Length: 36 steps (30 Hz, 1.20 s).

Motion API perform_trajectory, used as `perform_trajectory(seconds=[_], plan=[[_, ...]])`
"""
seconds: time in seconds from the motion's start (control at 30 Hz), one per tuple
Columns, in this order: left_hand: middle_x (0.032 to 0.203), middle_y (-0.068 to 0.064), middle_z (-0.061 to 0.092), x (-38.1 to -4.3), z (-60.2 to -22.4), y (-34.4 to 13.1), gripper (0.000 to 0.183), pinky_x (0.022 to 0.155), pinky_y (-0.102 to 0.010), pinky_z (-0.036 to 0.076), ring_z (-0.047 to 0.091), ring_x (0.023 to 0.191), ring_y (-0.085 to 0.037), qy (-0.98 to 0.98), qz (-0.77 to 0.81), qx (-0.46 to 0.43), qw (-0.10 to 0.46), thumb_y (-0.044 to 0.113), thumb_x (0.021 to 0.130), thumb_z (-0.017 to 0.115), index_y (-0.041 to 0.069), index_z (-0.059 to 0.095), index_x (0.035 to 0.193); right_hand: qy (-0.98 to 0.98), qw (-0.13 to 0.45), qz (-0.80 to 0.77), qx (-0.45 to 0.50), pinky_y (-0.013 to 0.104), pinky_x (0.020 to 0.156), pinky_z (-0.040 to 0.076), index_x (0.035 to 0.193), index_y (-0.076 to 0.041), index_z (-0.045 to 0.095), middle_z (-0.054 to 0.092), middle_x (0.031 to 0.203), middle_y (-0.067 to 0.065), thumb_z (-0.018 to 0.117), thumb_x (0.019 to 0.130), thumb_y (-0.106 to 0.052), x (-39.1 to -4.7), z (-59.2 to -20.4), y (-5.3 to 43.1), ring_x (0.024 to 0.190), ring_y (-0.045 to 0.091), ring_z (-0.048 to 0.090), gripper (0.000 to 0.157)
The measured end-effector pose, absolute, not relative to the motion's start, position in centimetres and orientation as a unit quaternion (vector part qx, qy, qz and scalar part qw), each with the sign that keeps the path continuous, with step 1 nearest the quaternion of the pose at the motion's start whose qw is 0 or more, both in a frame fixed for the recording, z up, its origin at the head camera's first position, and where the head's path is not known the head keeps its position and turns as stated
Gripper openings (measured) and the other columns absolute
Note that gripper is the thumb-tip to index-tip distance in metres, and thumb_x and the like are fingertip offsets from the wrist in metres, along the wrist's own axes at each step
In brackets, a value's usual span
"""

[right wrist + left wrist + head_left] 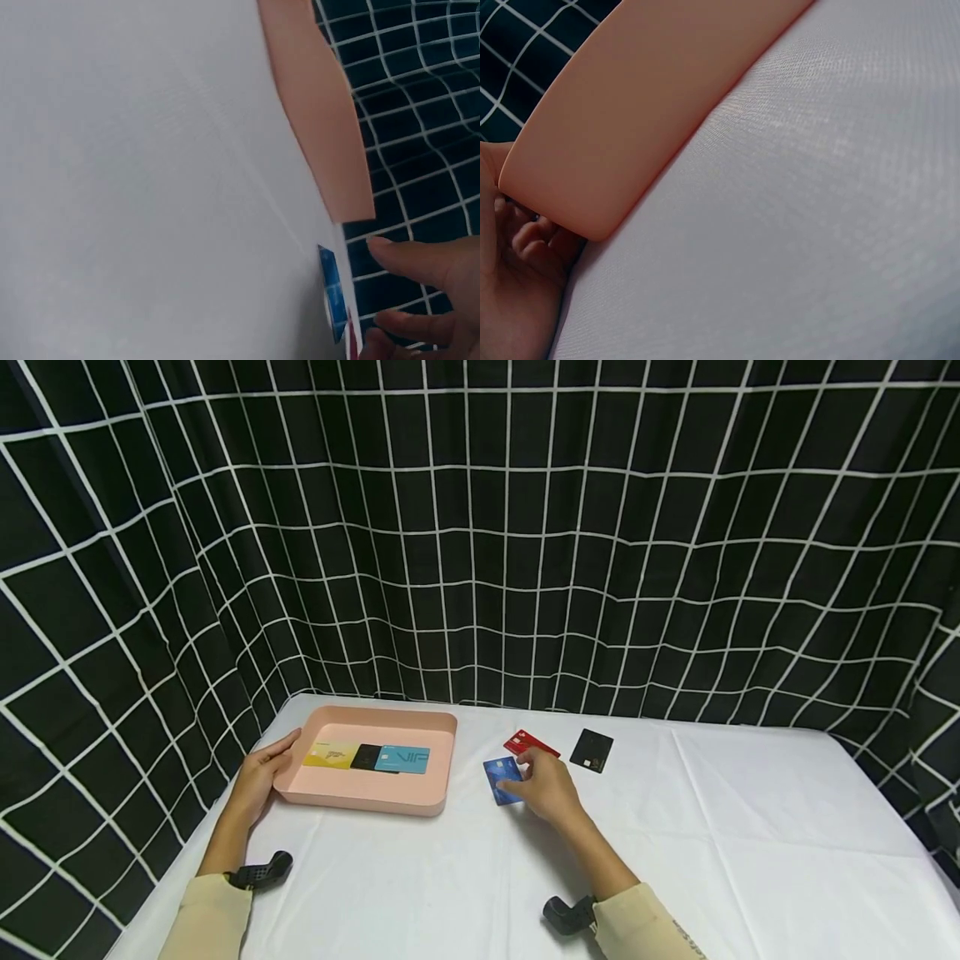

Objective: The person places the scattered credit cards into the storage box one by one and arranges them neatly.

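Note:
A pink tray [360, 797] lies on the left of the white table, with a yellow card [327, 755], a black card [364, 757] and a light blue card [405, 760] overlapping in it. My left hand [258, 777] grips its left side, thumb at the rim; in the left wrist view the fingers curl by the tray's corner [592, 150]. Right of the tray, a dark blue card [501, 774] rests on the cloth beneath my right hand [547, 785]. In the right wrist view, thumb and fingers are spread apart above the blue card [331, 292].
Beyond the right hand lies a red card [521, 741], partly hidden by the fingers. A second black card [592, 750] is to its right. A black curtain with a white grid [480, 552] hangs behind the white tablecloth [712, 843].

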<state>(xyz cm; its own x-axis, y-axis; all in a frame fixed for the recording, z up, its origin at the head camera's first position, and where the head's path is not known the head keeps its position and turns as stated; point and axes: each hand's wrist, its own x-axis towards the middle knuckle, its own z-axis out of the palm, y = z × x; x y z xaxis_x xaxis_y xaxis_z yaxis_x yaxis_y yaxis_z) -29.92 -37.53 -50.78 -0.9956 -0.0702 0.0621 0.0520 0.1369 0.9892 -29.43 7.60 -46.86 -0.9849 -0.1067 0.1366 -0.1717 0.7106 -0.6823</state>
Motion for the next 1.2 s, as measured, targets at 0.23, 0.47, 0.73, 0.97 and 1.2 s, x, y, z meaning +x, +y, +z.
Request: perform_trajectory(seconds=[0.23, 0.47, 0.73, 0.97, 1.2], plan=[[0.163, -0.015, 0.028, -30.1, -50.8, -37.5, 0.047, 0.110, -0.014, 0.034, 0.020, 0.153, -0.028, -0.757, -0.652, -0.002, 0.051, 0.005, 0.107, 0.038, -0.002, 0.036, 0.154, -0.935, 0.042, 0.347, 0.065, 0.041, 0.072, 0.049, 0.110, 0.007, 0.067, 0.065, 0.085, 0.011, 0.089, 0.077, -0.028, -29.7, -47.6, 7.8, 0.078, 0.024, 0.058, 0.053], [0.162, -0.016, 0.029, -29.9, -50.4, -37.6, 0.047, 0.109, -0.012, 0.034, 0.020, 0.153, -0.028, -0.762, -0.645, -0.001, 0.056, 0.006, 0.107, 0.040, -0.001, 0.037, 0.153, -0.944, 0.049, 0.321, 0.063, 0.048, 0.084, 0.051, 0.107, 0.009, 0.065, 0.067, 0.096, 0.017, 0.089, 0.077, -0.032, -29.5, -47.7, 7.5, 0.087, 0.029, 0.059, 0.056], [0.163, -0.014, 0.029, -29.7, -50.5, -37.5, 0.047, 0.110, -0.013, 0.032, 0.019, 0.154, -0.027, -0.768, -0.638, 0.003, 0.050, 0.009, 0.108, 0.041, 0.001, 0.037, 0.154, -0.949, 0.058, 0.303, 0.064, 0.047, 0.082, 0.050, 0.103, 0.009, 0.065, 0.066, 0.092, 0.015, 0.091, 0.074, -0.031, -29.1, -47.9, 7.4, 0.082, 0.027, 0.057, 0.055], [0.162, -0.014, 0.030, -29.7, -50.7, -37.6, 0.047, 0.110, -0.013, 0.032, 0.020, 0.154, -0.027, -0.768, -0.638, 0.005, 0.053, 0.009, 0.108, 0.041, 0.001, 0.038, 0.153, -0.951, 0.050, 0.299, 0.063, 0.046, 0.081, 0.049, 0.103, 0.009, 0.065, 0.064, 0.091, 0.014, 0.093, 0.071, -0.032, -29.2, -48.3, 7.3, 0.083, 0.026, 0.055, 0.059], [0.161, -0.016, 0.030, -30.0, -50.8, -37.5, 0.046, 0.106, -0.010, 0.035, 0.021, 0.153, -0.028, -0.763, -0.643, -0.002, 0.060, 0.007, 0.107, 0.040, -0.001, 0.038, 0.153, -0.953, 0.053, 0.291, 0.060, 0.045, 0.078, 0.050, 0.101, 0.007, 0.064, 0.061, 0.089, 0.013, 0.093, 0.070, -0.033, -29.3, -48.3, 7.2, 0.082, 0.026, 0.054, 0.058]])
